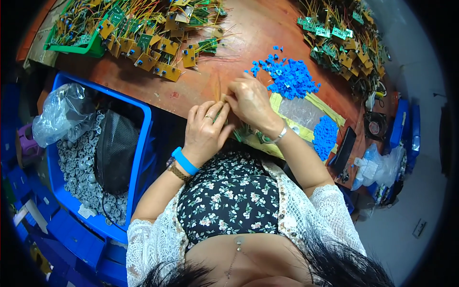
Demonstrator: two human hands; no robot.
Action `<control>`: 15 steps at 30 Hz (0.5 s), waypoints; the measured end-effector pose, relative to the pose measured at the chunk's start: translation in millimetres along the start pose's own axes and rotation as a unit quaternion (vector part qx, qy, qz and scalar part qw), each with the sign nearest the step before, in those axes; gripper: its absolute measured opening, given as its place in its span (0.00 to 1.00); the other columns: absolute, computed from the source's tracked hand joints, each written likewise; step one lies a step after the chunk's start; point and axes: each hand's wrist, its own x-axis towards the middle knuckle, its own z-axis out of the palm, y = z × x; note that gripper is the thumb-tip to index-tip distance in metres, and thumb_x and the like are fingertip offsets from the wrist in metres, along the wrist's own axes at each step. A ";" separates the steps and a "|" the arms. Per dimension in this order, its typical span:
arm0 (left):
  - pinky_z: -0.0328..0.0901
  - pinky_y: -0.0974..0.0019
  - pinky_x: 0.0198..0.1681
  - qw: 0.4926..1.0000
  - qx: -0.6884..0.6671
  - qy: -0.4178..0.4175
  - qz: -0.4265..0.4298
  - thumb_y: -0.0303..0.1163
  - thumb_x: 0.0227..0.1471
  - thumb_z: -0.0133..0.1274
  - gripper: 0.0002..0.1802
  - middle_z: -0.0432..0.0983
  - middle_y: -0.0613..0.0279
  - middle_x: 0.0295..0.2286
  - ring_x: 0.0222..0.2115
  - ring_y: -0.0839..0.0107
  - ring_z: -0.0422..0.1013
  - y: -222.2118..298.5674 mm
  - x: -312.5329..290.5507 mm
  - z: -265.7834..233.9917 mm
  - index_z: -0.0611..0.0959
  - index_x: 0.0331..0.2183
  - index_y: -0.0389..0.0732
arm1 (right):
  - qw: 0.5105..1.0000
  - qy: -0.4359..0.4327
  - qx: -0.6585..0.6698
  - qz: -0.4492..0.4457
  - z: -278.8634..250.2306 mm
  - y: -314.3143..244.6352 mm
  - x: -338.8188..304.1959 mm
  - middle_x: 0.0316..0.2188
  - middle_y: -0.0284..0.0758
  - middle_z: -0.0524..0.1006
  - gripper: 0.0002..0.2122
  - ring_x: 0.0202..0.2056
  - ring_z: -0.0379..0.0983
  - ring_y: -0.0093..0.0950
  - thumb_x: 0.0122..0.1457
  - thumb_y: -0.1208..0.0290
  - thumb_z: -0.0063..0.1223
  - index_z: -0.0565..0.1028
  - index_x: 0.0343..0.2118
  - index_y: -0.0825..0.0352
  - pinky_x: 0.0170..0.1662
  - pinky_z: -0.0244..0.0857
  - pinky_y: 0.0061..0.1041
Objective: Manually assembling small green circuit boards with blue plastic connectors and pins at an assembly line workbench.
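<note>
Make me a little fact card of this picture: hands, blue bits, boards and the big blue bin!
Hands: left hand and right hand, close together
Held: too hidden to tell
Small blue pieces: two piles, right of the hands
Circuit boards: brown and green, bunched on the table
Blue bin: at left, grey parts inside

One bare left hand (203, 130), one bare right hand (250, 100); two heaps of small blue plastic pieces (292, 79); two piles of green-and-tan wired circuit boards (168, 46); one green plastic basket (97, 44); one blue plastic bin of grey parts (141, 155).
</note>
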 end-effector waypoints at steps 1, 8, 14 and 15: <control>0.63 0.57 0.51 1.000 -0.001 0.001 0.001 0.36 0.49 0.61 0.25 0.76 0.53 0.45 0.48 0.58 0.70 -2.6 4.7 -4.8 0.81 0.48 0.35 | 0.998 -0.038 -0.037 0.019 -10.0 7.4 -7.2 0.25 0.39 0.79 0.05 0.33 0.74 0.41 0.47 0.72 0.63 0.79 0.23 0.68 0.39 0.69 0.39; 0.63 0.55 0.53 0.971 0.199 0.108 -0.074 0.33 0.52 0.59 0.23 0.75 0.54 0.48 0.50 0.57 0.68 -83.1 74.1 -13.8 0.79 0.51 0.38 | 0.990 0.129 -0.048 0.036 -30.3 50.1 -4.2 0.28 0.38 0.80 0.04 0.34 0.76 0.38 0.47 0.75 0.65 0.82 0.28 0.67 0.40 0.70 0.36; 0.63 0.57 0.50 0.970 0.206 0.096 -0.083 0.32 0.48 0.62 0.21 0.76 0.60 0.39 0.45 0.60 0.69 -90.9 83.9 -1.0 0.82 0.46 0.41 | 0.984 0.140 -0.113 -0.006 -10.1 44.7 12.0 0.26 0.34 0.78 0.05 0.37 0.73 0.35 0.47 0.73 0.66 0.82 0.27 0.64 0.41 0.65 0.36; 0.64 0.57 0.49 0.973 0.177 0.128 -0.074 0.31 0.46 0.63 0.20 0.76 0.60 0.37 0.44 0.60 0.69 -87.8 83.3 -1.9 0.82 0.44 0.42 | 0.984 0.139 -0.112 -0.004 -7.5 44.6 14.9 0.26 0.34 0.78 0.05 0.37 0.73 0.35 0.47 0.73 0.66 0.82 0.27 0.64 0.41 0.65 0.36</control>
